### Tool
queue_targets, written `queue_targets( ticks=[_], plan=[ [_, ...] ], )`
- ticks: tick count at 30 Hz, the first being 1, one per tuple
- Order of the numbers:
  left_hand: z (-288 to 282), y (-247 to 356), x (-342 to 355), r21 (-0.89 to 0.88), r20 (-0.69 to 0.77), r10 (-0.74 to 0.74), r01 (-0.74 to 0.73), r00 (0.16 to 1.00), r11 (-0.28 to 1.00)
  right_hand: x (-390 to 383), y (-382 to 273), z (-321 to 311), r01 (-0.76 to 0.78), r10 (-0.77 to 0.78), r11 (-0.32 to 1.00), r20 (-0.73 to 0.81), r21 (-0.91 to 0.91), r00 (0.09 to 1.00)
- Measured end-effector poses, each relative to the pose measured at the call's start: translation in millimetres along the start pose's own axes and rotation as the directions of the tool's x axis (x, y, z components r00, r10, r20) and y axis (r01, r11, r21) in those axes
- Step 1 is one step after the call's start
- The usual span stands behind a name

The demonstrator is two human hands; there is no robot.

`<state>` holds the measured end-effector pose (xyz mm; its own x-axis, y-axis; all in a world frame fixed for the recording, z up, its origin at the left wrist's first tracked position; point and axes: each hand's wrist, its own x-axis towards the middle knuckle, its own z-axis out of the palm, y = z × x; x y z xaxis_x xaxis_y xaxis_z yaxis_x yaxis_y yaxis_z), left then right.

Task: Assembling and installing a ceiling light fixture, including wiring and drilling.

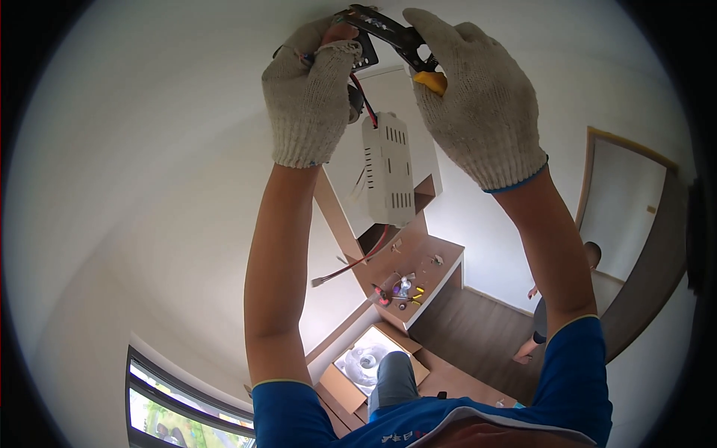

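Both my hands, in off-white knitted gloves, are raised to the ceiling. My right hand [482, 97] grips wire strippers [387, 30] with a black flat head and a yellow handle. Their tip reaches the bare fingertips of my left hand [308, 104], which are closed around thin wires [302, 56]. Exactly what lies in the jaws is hidden. A black metal bracket [366, 54] sits behind those fingers. Below, a slotted white plastic box [390, 172] hangs from red and black wires [364, 97]. From its lower end another red-black lead droops to a white connector [319, 282].
Far below, a wooden desk [441, 254] carries several tools and small parts. An opened cardboard box [340, 388] holds a round, clear-wrapped item. Another person [541, 321] is partly visible at the right near a doorway [624, 201]. A window [187, 399] is at the lower left.
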<state>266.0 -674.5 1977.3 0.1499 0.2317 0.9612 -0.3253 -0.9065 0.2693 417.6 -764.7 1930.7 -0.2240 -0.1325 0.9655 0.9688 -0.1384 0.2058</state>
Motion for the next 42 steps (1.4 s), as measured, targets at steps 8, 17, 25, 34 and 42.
queue_targets(
  ticks=[8,17,25,34,42],
  plan=[
    [-6,-13,3,0.050,0.087,0.075,-0.079,0.993,0.996,1,-21,2,-0.174,0.168,0.982,0.074,0.079,0.983],
    [-13,-22,6,0.333,0.200,0.338,-0.388,0.920,0.860,-1,-19,9,-0.262,0.221,0.943,0.202,0.205,0.954],
    [-13,-1,9,0.236,0.234,0.094,-0.150,0.968,0.960,-4,-27,10,-0.254,0.254,0.966,0.012,0.053,0.967],
    [-35,-31,15,0.015,0.330,0.302,-0.324,0.895,0.946,-10,-72,40,-0.341,0.327,0.934,-0.131,-0.103,0.936],
    [-61,-44,12,0.002,0.316,0.503,-0.530,0.805,0.848,-13,-120,59,-0.395,0.350,0.903,-0.247,-0.166,0.904]
  ],
)
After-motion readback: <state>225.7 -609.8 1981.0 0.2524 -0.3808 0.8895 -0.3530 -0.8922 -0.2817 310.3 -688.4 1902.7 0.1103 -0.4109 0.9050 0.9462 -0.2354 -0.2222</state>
